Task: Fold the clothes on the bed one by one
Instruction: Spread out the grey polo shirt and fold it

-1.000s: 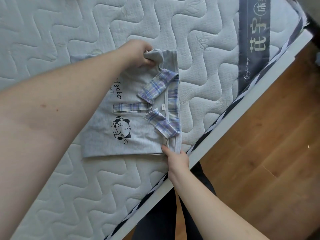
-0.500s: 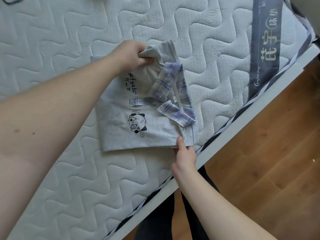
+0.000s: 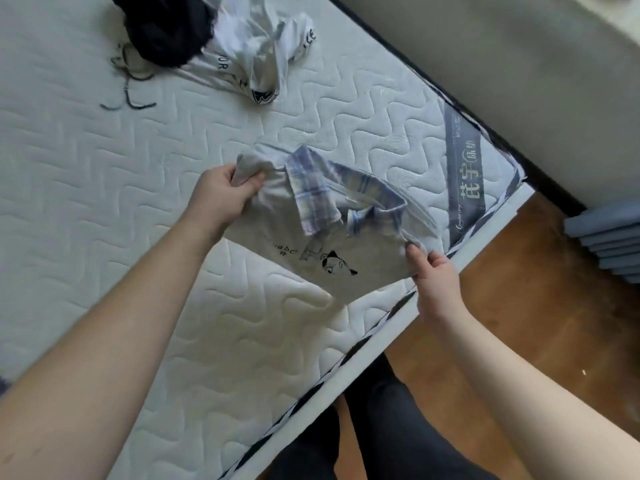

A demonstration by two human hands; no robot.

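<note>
Pinching grey shirt [image 3: 332, 237] at both shoulders: left hand [image 3: 221, 195] at 10 o'clock, right hand [image 3: 433, 275] at 4, likely keeping fold taut; unfolded pile [image 3: 214, 43] at 12 o'clock of mattress [image 3: 104, 202]

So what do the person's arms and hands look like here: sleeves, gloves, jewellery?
Both forearms are bare up to the frame edge, with no sleeve showing. The left hand and right hand wear no gloves, and no rings, watch or bracelet are visible. Dark trousers show below.
</note>
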